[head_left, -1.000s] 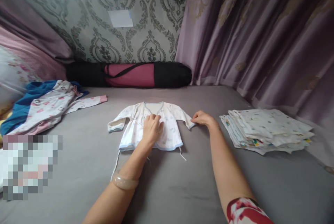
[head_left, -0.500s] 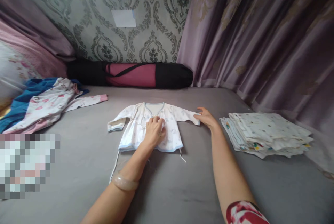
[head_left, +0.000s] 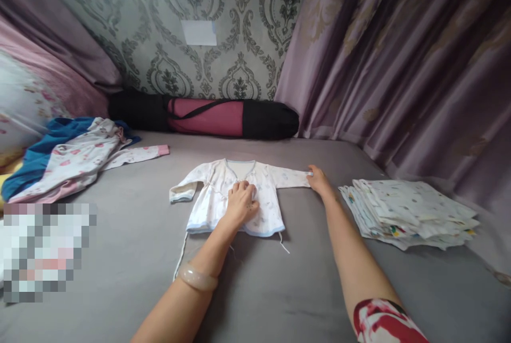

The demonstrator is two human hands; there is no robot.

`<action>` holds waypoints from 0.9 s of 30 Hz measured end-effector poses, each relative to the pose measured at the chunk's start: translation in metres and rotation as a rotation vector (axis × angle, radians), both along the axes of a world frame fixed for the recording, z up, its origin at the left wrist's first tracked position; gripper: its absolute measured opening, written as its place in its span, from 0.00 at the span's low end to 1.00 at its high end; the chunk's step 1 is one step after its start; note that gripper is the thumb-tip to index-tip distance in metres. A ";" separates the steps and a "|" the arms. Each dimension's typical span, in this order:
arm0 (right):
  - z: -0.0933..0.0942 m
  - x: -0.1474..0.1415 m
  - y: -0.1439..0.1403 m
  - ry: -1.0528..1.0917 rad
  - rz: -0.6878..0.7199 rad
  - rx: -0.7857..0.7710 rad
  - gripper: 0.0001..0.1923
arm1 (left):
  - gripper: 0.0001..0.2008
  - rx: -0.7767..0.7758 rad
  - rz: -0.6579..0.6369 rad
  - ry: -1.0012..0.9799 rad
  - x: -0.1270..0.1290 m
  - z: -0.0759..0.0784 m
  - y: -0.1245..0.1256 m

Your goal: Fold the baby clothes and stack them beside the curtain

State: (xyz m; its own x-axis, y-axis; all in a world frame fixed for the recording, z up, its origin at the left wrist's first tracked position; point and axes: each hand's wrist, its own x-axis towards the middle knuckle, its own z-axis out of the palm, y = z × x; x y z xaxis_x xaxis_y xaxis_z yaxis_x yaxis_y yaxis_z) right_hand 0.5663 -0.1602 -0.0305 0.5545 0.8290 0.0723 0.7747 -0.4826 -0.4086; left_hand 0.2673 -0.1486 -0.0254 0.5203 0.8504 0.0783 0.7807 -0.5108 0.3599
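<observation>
A small white baby shirt [head_left: 264, 210] with pale blue trim and thin ties lies spread out on the grey bed sheet. My left hand [head_left: 241, 202] rests on the middle of its front, fingers slightly bent and pressing the cloth down, gripping nothing. Past the shirt's right side, my right hand [head_left: 317, 178] pinches the cuff of the sleeve [head_left: 293, 177], which is drawn out straight. The other sleeve [head_left: 187, 183] bends downward on the left, untouched. A bangle circles my left wrist.
A stack of folded white printed cloths [head_left: 411, 212] lies at the right. Rumpled printed clothes [head_left: 80, 156] with blue fabric are at the left, near a blurred patch. A long black and maroon bag [head_left: 207, 118] lies along the wall, beside purple curtains [head_left: 351, 55].
My right hand has closed on the cuff and pulled the sleeve straighter, outward to the right. My left hand stays on the shirt's front. The view has shifted slightly.
</observation>
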 end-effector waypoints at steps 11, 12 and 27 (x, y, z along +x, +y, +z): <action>-0.007 -0.102 0.030 -0.159 0.493 -0.154 0.31 | 0.20 -0.095 -0.018 -0.052 -0.005 0.010 0.005; -0.011 -0.104 0.032 -0.158 0.483 -0.173 0.31 | 0.21 -0.107 -0.017 -0.072 -0.006 0.012 0.006; -0.020 -0.067 0.028 -0.264 0.209 -0.215 0.36 | 0.20 -0.200 0.403 -0.406 -0.117 0.047 0.070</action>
State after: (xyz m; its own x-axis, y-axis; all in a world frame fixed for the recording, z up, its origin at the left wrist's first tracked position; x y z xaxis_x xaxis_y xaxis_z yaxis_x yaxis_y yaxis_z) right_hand 0.4989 -0.1324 -0.0501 0.3577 0.9338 0.0018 0.9302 -0.3562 -0.0890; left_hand 0.1506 -0.0790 0.0211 0.1161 0.9930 0.0212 0.6786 -0.0948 0.7284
